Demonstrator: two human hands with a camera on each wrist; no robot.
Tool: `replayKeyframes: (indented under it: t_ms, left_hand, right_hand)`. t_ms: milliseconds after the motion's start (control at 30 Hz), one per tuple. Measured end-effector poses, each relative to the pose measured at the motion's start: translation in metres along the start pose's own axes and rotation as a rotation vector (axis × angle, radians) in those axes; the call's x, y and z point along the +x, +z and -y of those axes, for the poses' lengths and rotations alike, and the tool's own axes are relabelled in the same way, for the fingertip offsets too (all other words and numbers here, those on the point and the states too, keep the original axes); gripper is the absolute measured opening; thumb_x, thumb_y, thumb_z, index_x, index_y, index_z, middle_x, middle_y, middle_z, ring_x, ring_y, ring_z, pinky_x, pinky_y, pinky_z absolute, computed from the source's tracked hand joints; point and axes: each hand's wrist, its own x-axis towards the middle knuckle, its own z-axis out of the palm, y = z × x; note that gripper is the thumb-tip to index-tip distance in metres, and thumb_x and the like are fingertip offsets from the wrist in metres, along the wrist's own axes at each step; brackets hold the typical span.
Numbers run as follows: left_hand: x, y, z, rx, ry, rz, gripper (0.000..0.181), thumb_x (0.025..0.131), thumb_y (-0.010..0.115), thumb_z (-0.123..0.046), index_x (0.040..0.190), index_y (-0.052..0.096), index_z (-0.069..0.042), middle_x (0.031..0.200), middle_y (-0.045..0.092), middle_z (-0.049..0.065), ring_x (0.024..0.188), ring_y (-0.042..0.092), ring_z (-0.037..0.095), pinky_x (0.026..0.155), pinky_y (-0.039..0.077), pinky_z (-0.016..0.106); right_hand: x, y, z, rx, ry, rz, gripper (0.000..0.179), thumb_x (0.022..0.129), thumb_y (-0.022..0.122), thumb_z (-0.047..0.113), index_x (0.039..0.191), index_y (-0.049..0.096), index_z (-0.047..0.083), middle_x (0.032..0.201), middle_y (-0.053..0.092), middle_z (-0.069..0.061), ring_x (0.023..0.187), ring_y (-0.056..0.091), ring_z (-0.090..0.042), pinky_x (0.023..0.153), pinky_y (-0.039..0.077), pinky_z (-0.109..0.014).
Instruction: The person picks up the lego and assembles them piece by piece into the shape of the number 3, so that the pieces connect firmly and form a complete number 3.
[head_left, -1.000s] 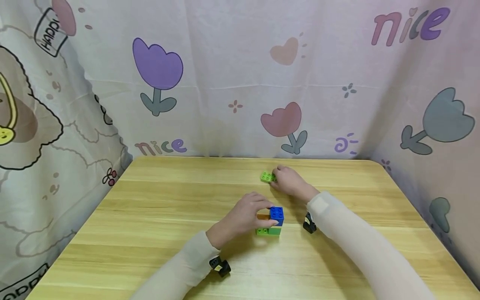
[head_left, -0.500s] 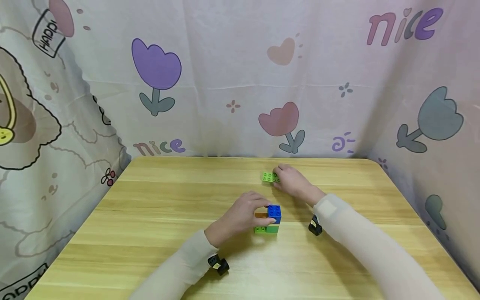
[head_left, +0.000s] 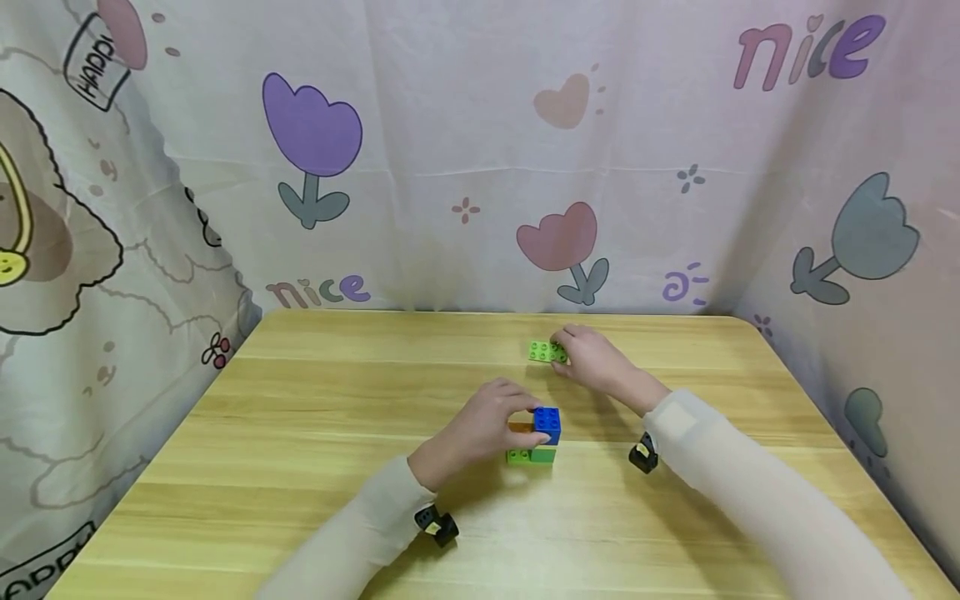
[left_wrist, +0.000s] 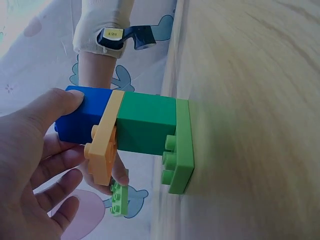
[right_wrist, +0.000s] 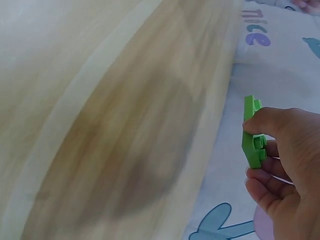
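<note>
Left hand [head_left: 487, 421]: arm reaching in from the near side, wrist low, thumb and forefinger pinching the blue block [head_left: 547, 425] from opposite sides; remaining fingers loosely bent beside it.

Right hand [head_left: 596, 358]: arm stretched farther forward, thumb and fingers pinching a light green brick [head_left: 543, 351] at its right end, held above the table near the far edge.

Sleeves [head_left: 750, 483]: cream, close-fitting at the cuffs; one small black camera [head_left: 437, 527] strapped at each wrist.

Table [head_left: 300, 433]: pale yellow wood grain, smooth, rounded far corners.

Curtain [head_left: 420, 125]: white cloth behind and at both sides, creased, printed with tulips, hearts and the word "nice".

Stack: upright, nearer the person than the light green brick. From the top down: the blue block, cube-like, four round studs on top; an orange brick [left_wrist: 106, 142], thin, overhanging leftward; a dark green block [left_wrist: 146, 122], smooth-sided; a light green base [left_wrist: 182, 150], thin, studs exposed on its left part. All glossy, apparently plastic.
</note>
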Motion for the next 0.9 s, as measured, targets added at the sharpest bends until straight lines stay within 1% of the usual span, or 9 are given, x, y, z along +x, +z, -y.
replayKeyframes:
  t_ms: [233, 367, 533, 767, 900]
  left_hand:
    - [0.003, -0.004, -0.002, -0.003, -0.053, 0.053, 0.04, 0.083, 0.076, -0.046, 0.11, 0.074, -0.016, 0.11, 0.07, -0.003, 0.103, 0.056, 0.015, 0.091, 0.046, 0.033]
    - [0.003, -0.005, -0.003, -0.02, -0.066, 0.06, 0.039, 0.083, 0.076, -0.046, 0.11, 0.074, -0.016, 0.107, 0.07, -0.004, 0.099, 0.056, 0.014, 0.088, 0.046, 0.031]
    - [0.003, -0.004, -0.003, -0.031, -0.084, 0.062, 0.038, 0.082, 0.077, -0.045, 0.107, 0.074, -0.017, 0.106, 0.07, -0.006, 0.098, 0.055, 0.013, 0.088, 0.046, 0.031]
    - [0.002, -0.004, -0.005, -0.037, -0.113, 0.049, 0.039, 0.08, 0.079, -0.044, 0.106, 0.074, -0.015, 0.1, 0.07, -0.006, 0.095, 0.057, 0.013, 0.084, 0.048, 0.03]
    - [0.003, -0.004, -0.006, -0.056, -0.124, 0.051, 0.04, 0.08, 0.08, -0.043, 0.106, 0.074, -0.014, 0.099, 0.07, -0.005, 0.095, 0.059, 0.017, 0.083, 0.048, 0.03]
  right_hand:
    - [-0.008, -0.01, 0.006, 0.018, -0.063, -0.037, 0.037, 0.084, 0.078, 0.019, 0.112, 0.064, -0.002, 0.098, 0.062, -0.01, 0.086, 0.06, -0.024, 0.08, 0.051, -0.041]
    - [-0.013, -0.016, 0.01, 0.038, -0.08, -0.057, 0.036, 0.083, 0.078, 0.018, 0.111, 0.065, 0.0, 0.095, 0.061, -0.008, 0.082, 0.057, -0.021, 0.076, 0.051, -0.039]
    - [-0.021, -0.021, 0.016, 0.065, -0.104, -0.079, 0.036, 0.082, 0.079, 0.018, 0.11, 0.065, 0.001, 0.096, 0.061, -0.006, 0.085, 0.058, -0.02, 0.077, 0.052, -0.039]
    - [-0.035, -0.026, 0.025, 0.104, -0.103, -0.07, 0.036, 0.083, 0.079, 0.02, 0.112, 0.066, 0.003, 0.098, 0.063, -0.004, 0.089, 0.061, -0.022, 0.079, 0.052, -0.039]
    - [-0.041, -0.033, 0.029, 0.15, -0.082, -0.064, 0.035, 0.084, 0.078, 0.02, 0.112, 0.066, 0.004, 0.099, 0.064, -0.003, 0.09, 0.062, -0.022, 0.08, 0.053, -0.039]
